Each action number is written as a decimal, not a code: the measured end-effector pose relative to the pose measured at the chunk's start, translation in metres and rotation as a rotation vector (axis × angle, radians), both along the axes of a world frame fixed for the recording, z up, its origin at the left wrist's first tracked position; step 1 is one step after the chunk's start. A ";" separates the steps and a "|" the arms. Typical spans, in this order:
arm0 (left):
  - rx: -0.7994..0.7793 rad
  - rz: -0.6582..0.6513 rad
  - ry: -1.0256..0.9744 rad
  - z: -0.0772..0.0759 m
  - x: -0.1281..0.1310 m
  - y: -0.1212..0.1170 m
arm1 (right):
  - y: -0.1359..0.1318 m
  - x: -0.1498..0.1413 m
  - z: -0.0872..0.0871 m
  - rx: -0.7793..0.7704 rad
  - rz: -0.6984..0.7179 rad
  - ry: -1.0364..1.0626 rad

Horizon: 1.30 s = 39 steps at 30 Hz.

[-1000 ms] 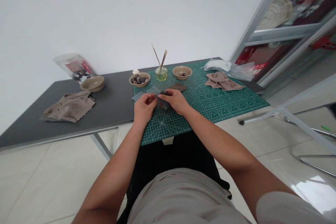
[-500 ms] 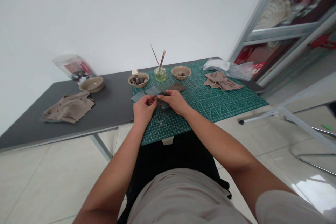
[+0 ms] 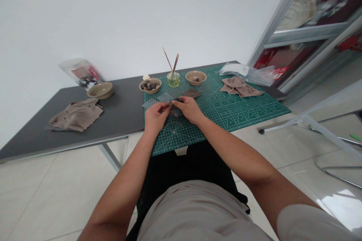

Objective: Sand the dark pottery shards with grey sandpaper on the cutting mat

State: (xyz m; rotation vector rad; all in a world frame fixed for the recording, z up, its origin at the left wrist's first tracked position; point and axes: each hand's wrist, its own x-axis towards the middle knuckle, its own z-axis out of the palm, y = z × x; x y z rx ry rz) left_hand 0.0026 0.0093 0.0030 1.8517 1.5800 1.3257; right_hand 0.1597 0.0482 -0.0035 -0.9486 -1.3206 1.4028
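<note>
Over the green cutting mat, my left hand is closed, pinching a small brown nut-like piece between thumb and fingertips. My right hand grips a dark grey sheet that looks like sandpaper, its thumb pressed against the small piece. The two hands meet at the fingertips. Just behind them lie grey-blue sandpaper-like squares and a brown one. A bowl of several dark and brown pieces stands beyond my left hand; another bowl with a few such pieces stands beyond my right.
A glass jar with thin sticks stands between the bowls. To the right are a crumpled brown cloth and a plastic bag. On the dark table's left are a second cloth, a bowl and a clear container.
My fingers have shifted slightly, and the small brown piece shows more clearly between them now. Both hands stay in the same place over the mat; the objects around have not moved.
</note>
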 end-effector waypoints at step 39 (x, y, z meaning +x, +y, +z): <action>-0.065 -0.027 -0.027 0.006 0.002 -0.005 | 0.000 0.001 0.005 -0.062 0.092 0.116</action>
